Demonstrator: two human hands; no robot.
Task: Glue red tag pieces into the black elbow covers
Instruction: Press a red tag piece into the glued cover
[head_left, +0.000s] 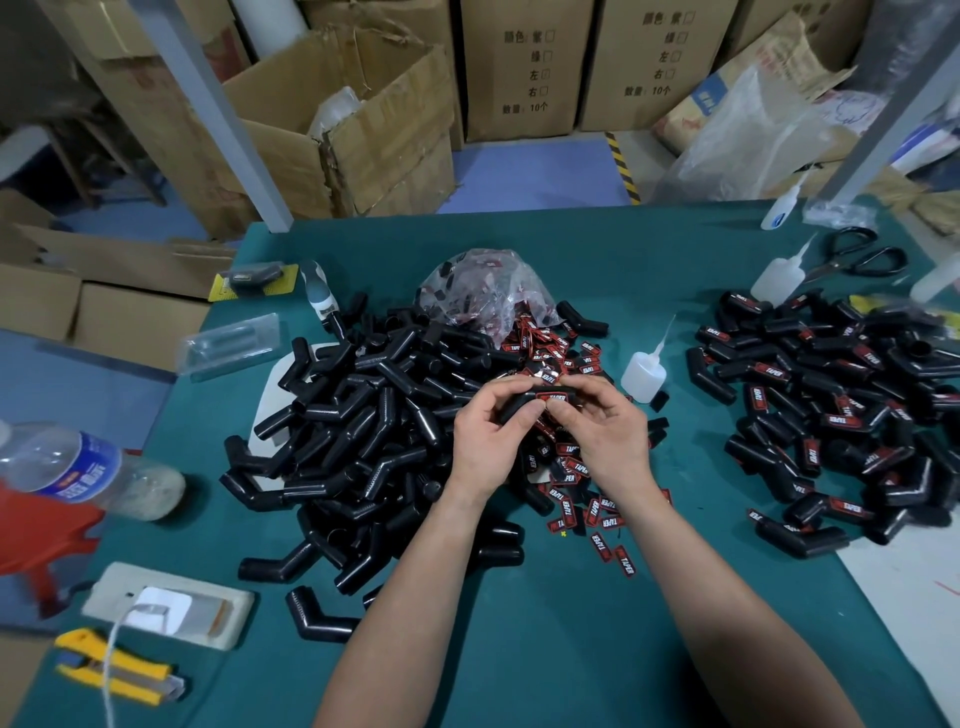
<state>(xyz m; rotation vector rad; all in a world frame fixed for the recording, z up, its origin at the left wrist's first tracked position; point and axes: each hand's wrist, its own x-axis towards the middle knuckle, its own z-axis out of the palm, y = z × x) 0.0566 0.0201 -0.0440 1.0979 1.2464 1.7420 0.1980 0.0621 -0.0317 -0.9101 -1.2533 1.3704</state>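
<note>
Fingers (569, 415) curled: left hand (485, 441) and right hand (608, 441) pinch 1 cover (519, 406), tag (557, 398) on | tagged heap (831, 405) right | larger bare heap (374, 415) left to do

Both forearms reach forward, left hand (485, 441) and right hand (605, 439) meeting, fingers (597, 391) curled in a pinch.

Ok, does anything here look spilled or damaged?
Red tags have spilled out of the clear bag across the green table, scattered toward the near edge. Behind the table, the open cardboard box has torn, ragged walls.
</note>
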